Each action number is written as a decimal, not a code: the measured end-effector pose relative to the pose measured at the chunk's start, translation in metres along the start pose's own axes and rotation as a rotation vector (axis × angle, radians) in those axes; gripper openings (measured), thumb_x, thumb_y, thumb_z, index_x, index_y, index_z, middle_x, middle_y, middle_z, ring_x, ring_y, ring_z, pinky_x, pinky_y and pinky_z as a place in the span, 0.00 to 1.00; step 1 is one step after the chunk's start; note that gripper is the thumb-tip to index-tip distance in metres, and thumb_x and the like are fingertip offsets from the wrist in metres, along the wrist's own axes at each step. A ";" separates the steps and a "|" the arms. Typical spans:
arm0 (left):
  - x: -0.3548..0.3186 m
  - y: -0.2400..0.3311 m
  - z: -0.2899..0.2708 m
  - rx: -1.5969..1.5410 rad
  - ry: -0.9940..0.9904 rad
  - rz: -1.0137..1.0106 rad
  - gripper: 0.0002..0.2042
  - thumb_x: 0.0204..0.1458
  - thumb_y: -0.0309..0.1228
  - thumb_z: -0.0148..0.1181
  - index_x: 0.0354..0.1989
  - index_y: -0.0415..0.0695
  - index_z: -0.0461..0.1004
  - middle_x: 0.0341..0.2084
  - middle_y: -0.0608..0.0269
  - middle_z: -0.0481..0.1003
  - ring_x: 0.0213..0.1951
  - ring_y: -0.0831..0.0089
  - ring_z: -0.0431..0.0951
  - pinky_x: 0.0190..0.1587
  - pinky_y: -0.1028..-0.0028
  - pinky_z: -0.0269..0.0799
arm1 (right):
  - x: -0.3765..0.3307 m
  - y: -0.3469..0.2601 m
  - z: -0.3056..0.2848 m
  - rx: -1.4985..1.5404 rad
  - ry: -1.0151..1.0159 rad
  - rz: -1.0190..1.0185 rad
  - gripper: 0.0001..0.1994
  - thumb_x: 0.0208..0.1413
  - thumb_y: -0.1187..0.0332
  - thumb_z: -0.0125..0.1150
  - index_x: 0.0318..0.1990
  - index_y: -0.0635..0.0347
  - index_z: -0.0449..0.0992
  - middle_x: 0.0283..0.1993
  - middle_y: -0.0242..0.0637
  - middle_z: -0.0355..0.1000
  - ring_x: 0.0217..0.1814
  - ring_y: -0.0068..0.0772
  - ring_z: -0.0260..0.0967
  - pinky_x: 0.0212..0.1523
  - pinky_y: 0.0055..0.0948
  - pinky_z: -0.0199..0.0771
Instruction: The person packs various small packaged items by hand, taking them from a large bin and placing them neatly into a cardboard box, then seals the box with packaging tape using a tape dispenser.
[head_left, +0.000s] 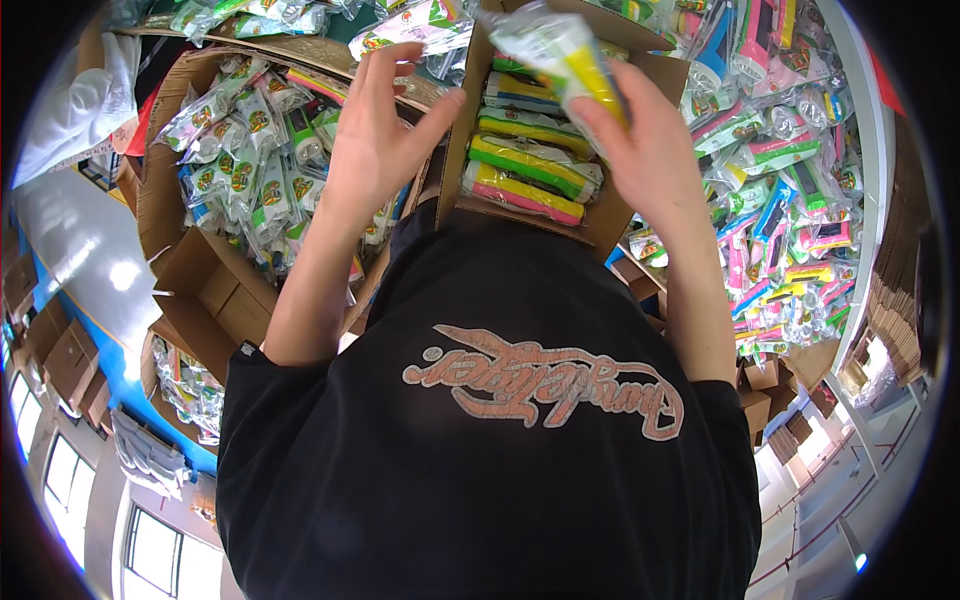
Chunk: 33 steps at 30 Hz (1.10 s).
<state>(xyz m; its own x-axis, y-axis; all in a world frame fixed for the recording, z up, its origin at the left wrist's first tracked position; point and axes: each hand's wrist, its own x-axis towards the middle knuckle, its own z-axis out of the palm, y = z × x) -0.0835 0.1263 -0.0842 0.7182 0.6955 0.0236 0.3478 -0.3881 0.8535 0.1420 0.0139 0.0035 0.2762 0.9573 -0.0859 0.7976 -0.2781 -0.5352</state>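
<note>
My right hand is closed around a clear plastic packet with a yellow item inside, held over the right part of an open cardboard box. In that box, several bagged yellow, green and pink items lie stacked in a row. To the left of the box my left hand is raised with fingers apart and nothing in it. Just beyond its fingertips lies a clear bag with a printed card. The packet's far end is blurred.
At the left, a large carton holds many bagged pieces with green labels. A small open box leans by it. A broad heap of colourful bagged items fills the right side. Part of another person in white shows at the far left.
</note>
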 end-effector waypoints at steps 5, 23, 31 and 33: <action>-0.004 -0.008 0.024 -0.225 -0.136 -0.247 0.41 0.54 0.41 0.70 0.71 0.37 0.55 0.56 0.47 0.72 0.52 0.61 0.77 0.53 0.63 0.74 | 0.011 -0.008 0.040 -0.450 -0.116 -0.140 0.12 0.55 0.70 0.64 0.45 0.65 0.75 0.43 0.48 0.75 0.48 0.48 0.76 0.48 0.42 0.78; 0.032 -0.058 -0.005 -0.617 -0.286 -0.402 0.33 0.61 0.49 0.59 0.67 0.37 0.63 0.56 0.43 0.73 0.53 0.54 0.77 0.56 0.64 0.72 | 0.011 0.047 0.090 -0.092 -0.317 0.084 0.15 0.52 0.73 0.68 0.47 0.64 0.75 0.47 0.50 0.71 0.52 0.58 0.71 0.53 0.47 0.72; 0.090 -0.178 0.010 0.657 0.003 0.014 0.35 0.47 0.39 0.73 0.64 0.45 0.65 0.54 0.56 0.74 0.56 0.52 0.75 0.59 0.57 0.70 | 0.002 0.014 0.072 -0.081 -0.045 -0.094 0.15 0.53 0.71 0.68 0.48 0.61 0.75 0.47 0.46 0.72 0.51 0.54 0.72 0.53 0.44 0.73; 0.085 -0.170 -0.002 0.498 0.016 -0.002 0.30 0.47 0.39 0.73 0.58 0.46 0.68 0.51 0.56 0.75 0.53 0.51 0.76 0.55 0.56 0.72 | -0.004 0.007 0.056 0.019 0.037 -0.114 0.14 0.53 0.71 0.67 0.47 0.60 0.76 0.45 0.45 0.72 0.50 0.52 0.73 0.52 0.44 0.75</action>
<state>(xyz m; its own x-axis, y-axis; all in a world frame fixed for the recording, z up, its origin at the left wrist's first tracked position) -0.0833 0.2528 -0.2263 0.7094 0.7040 0.0335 0.5974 -0.6258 0.5014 0.1167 0.0119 -0.0471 0.2044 0.9789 0.0075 0.8147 -0.1659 -0.5557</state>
